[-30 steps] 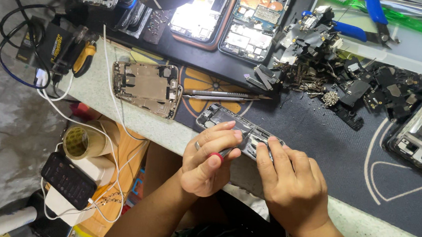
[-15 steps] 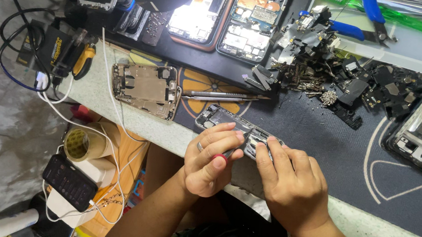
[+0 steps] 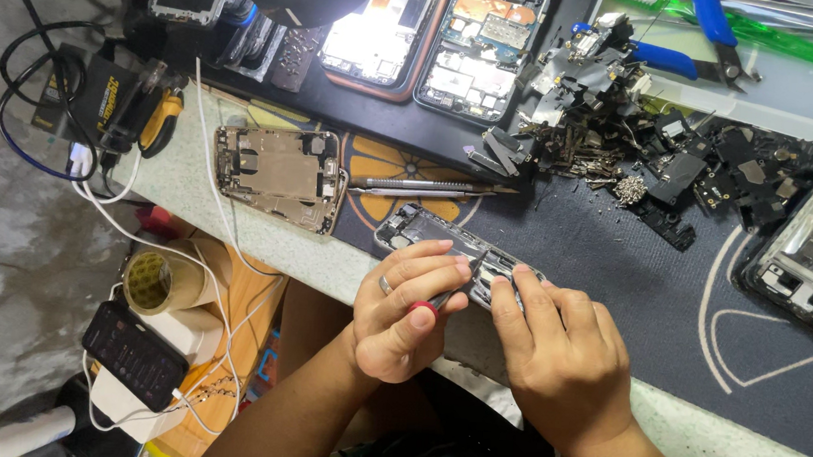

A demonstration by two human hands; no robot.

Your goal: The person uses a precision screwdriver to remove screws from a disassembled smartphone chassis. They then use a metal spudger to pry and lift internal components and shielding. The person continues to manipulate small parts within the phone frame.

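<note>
An opened phone (image 3: 425,235) lies at the near edge of the dark work mat (image 3: 616,274), just below the middle of the frame, with both hands over its right end. The left hand (image 3: 410,306) is closed around a small screwdriver (image 3: 440,299) with a red cap, its tip angled down into the phone's insides. The right hand (image 3: 561,352) rests beside it, fingers curled down and pressing on the phone's end to steady it; whether it grips anything else I cannot tell. To me this looks like the step of working a screw or small part inside the phone; the move in hand calls for a firm, steady tip and a still frame.

To the left of the hands lies a bare metal phone frame (image 3: 280,175) on the pale bench edge, and between it and the hands a pair of tweezers (image 3: 419,187). Upper middle, two more opened phones (image 3: 479,41) sit under a bright lamp. Upper right is a heap of small black parts (image 3: 664,152) and blue-handled pliers (image 3: 692,38) in a tray. Lower left, off the bench, a roll of tape (image 3: 156,281).
</note>
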